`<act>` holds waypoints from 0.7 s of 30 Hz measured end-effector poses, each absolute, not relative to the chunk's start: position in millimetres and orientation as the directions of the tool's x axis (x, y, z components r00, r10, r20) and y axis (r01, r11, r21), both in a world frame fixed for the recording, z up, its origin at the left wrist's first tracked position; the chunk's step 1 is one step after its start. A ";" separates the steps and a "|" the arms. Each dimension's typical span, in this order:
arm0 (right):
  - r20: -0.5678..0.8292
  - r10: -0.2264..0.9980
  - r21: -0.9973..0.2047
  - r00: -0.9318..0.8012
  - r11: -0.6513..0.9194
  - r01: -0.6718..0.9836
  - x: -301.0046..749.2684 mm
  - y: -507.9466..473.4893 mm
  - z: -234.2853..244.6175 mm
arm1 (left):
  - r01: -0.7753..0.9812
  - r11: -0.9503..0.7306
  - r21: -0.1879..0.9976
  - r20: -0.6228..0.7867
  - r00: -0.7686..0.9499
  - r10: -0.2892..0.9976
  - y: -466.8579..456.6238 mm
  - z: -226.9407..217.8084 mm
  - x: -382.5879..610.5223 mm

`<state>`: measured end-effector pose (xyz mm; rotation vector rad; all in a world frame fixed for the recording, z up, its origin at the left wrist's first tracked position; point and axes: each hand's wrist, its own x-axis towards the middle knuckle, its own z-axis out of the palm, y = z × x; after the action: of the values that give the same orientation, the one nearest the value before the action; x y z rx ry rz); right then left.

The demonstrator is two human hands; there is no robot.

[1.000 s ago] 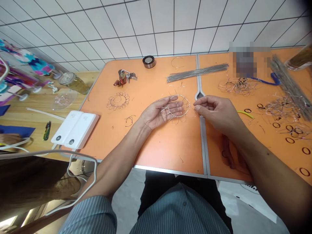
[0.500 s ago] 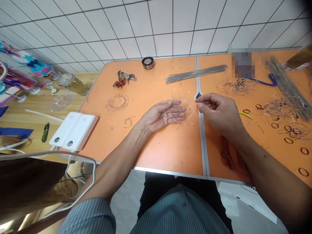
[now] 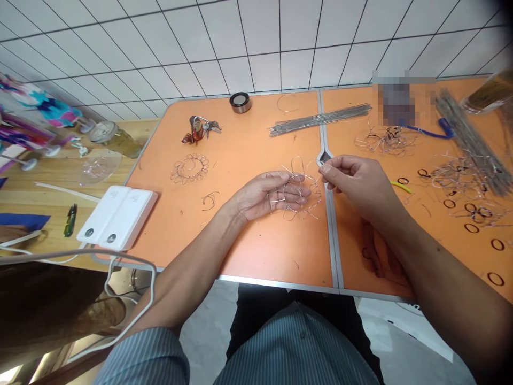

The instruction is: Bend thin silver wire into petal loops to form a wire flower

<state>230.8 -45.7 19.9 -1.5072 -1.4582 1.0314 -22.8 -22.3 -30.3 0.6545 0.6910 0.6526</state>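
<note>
My left hand [image 3: 262,195] is palm up above the orange table, its thumb pressing a round wire ring with petal-like loops [image 3: 301,211] against the fingers. The other fingers stretch out behind the ring. Just to the right, my right hand [image 3: 348,179] is closed in a pinch, thumb against forefinger, over the table's metal seam. Whatever lies between those fingertips is too small to make out. A similar looped wire ring [image 3: 190,169] lies flat on the table to the left. Between it and my left hand is a small curl of wire [image 3: 209,201].
A bundle of straight wires [image 3: 320,120] lies across the seam, with another bundle [image 3: 473,141] farther right. Tangled wire [image 3: 457,176] and several dark rings [image 3: 497,244] cover the right side. Keys [image 3: 200,129], a round tin [image 3: 240,102] and a white two-part box [image 3: 116,216] sit leftward.
The wire ring has turned and tilted in my left hand, its loops now pointing differently. My right hand stays pinched beside it. The whole view has shifted slightly.
</note>
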 end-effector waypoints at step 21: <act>0.056 0.998 -0.949 -0.011 0.056 0.309 228.7 -47.6 17.5 | -0.321 0.616 0.720 -0.350 0.598 0.721 -19.7 -34.6 -25.4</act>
<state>228.7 -47.6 17.5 -1.3909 -1.4643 1.0027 -25.4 -19.7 -34.6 0.6545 0.6841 0.6570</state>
